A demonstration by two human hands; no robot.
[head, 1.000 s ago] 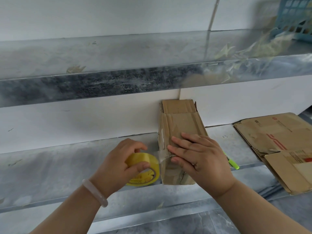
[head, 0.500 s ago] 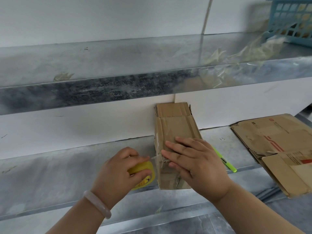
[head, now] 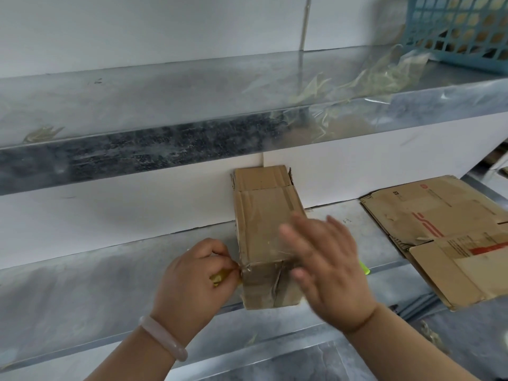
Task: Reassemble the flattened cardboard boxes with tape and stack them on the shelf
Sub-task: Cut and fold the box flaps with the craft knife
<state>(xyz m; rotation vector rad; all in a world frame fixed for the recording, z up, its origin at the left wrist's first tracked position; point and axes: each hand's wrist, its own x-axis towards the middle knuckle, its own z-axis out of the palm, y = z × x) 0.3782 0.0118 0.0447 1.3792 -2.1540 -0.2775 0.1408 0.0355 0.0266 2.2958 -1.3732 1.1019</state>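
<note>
Left hand (head: pixel 192 281) grips tape roll (head: pixel 219 278) beside box (head: pixel 264 229).

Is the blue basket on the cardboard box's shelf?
No, the blue basket sits on the upper shelf, one level above the cardboard box.

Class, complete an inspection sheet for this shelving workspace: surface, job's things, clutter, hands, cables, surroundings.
Surface: grey metal lower shelf.
Job's things: brown assembled cardboard box against the white wall; yellow tape roll at its near left corner; flattened brown cardboard boxes, right.
Clutter: green pen right of the box; crumpled clear film scraps on the upper metal shelf.
Hands: left hand grips the tape roll; right hand open, blurred, over the box.
Cables: nothing seen.
Surroundings: blue plastic basket, upper right.
</note>
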